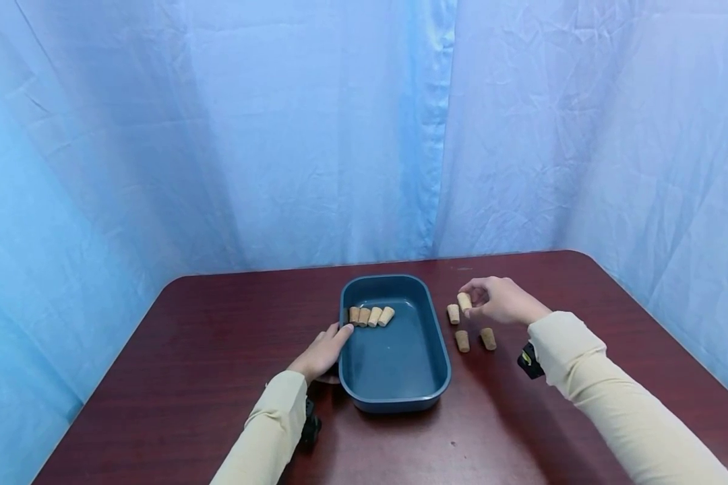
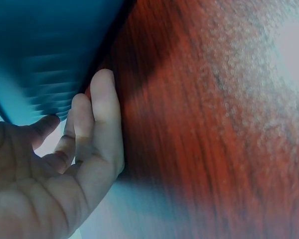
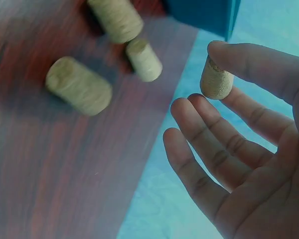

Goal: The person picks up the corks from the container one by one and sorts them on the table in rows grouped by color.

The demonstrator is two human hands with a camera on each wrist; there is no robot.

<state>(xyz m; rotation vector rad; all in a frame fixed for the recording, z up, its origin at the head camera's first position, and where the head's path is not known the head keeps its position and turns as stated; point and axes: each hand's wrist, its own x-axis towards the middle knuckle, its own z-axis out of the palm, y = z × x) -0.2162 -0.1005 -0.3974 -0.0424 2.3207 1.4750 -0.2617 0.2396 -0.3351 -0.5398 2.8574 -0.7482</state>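
Right hand (image 1: 502, 301) is up off the bench (image 1: 218, 350) with a cork (image 1: 464, 301) pinched at the fingertips; the wrist view shows the held cork (image 3: 217, 78) caught between thumb and forefinger while the other fingers (image 3: 209, 144) fan out loose below it. That light pinch keeps the cork's body free, which looks handy for setting it down neatly. Three more loose corks (image 1: 462, 341) lie on the bench just beside that hand, right of the tray (image 1: 400, 394), well inside the bench edge.

Over on the other side, the left hand (image 1: 324, 351) lies flat, fingers straight, pressed against the tray's left wall; the wrist view has those fingers (image 2: 102, 114) touching the blue side, gripping nothing. I'd say it is there to brace the tray so it does not slide.

Inside, a row of four corks (image 1: 371, 316) lies side by side against the far left wall. Most of the tray floor is open, and the path from the right hand over the rim looks unobstructed.
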